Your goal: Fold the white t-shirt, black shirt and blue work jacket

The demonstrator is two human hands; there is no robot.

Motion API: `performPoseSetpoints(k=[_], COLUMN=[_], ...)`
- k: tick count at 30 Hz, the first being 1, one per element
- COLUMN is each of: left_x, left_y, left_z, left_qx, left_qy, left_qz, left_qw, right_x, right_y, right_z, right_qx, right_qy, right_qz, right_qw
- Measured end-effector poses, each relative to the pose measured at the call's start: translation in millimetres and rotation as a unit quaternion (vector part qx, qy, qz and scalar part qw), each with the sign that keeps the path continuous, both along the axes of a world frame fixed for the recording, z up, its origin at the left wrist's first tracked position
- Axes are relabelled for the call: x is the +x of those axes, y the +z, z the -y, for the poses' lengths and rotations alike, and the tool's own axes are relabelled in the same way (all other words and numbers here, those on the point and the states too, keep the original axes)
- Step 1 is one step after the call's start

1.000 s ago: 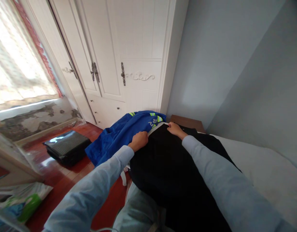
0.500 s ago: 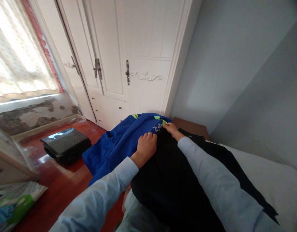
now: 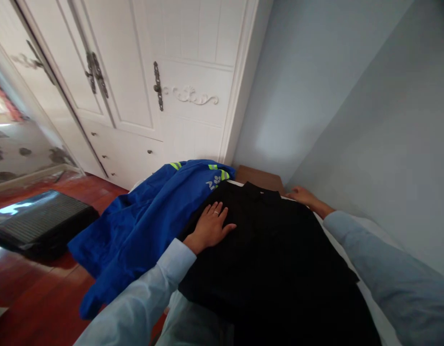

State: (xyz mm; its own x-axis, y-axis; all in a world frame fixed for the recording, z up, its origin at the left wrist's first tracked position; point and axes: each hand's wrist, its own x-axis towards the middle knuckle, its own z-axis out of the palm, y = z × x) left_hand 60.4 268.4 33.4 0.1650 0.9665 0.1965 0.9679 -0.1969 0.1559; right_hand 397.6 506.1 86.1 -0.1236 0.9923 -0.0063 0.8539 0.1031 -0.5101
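A black collared shirt (image 3: 272,250) lies spread over the bed in front of me. My left hand (image 3: 210,226), with a ring on one finger, rests flat on the shirt's left part, its fingers spread. At the far right, by the shirt's shoulder, is my right hand (image 3: 304,196). Its fingers are bent together at the black cloth's edge; the fingertips are hard to make out. To the left of the shirt, a blue jacket (image 3: 153,206) with yellow-green reflective strips and a pale logo hangs over the bed's side.
A white wardrobe (image 3: 193,129) stands beyond the bed. A brown wooden surface (image 3: 260,176) sits in the corner by the grey wall (image 3: 351,144). On the red floor (image 3: 37,293) at left is a dark ribbed case (image 3: 37,221). White sheet (image 3: 380,230) shows at right.
My left hand has gone from gripping the cloth to lying flat. My right hand has moved right, away from the blue jacket, and the black shirt is spread wider. The view has turned right.
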Motion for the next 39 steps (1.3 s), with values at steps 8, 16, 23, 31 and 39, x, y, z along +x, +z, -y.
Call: performPoseSetpoints(k=[8,16,23,31,39], left_x=[-4.5,11.5,41.1,52.1,34.2], left_y=[1.8,29.5,35.8,21.9,28.7], left_z=[-3.7,-2.7,-26.4,-51.7,-47.8], left_qx=[-0.02,0.017,-0.067,-0.084,0.017], left_qy=[-0.024,-0.047,-0.115,-0.09,-0.021], left_qz=[0.004,0.009,-0.015,-0.02,-0.02], left_qw=[0.999,0.999,0.991,0.992,0.999], right_x=[71.1,61.9,80.0,61.2,-41.6], right_y=[1.0,16.8,43.9,16.1,-25.8], right_z=[29.3,36.2,22.9,21.4,41.0], right_qx=[-0.076,-0.182,-0.054,0.062,0.12], right_qy=[-0.056,0.013,-0.017,-0.059,0.166], right_qz=[-0.046,-0.04,-0.007,0.104,0.113], right_qw=[0.994,0.982,0.998,0.991,0.972])
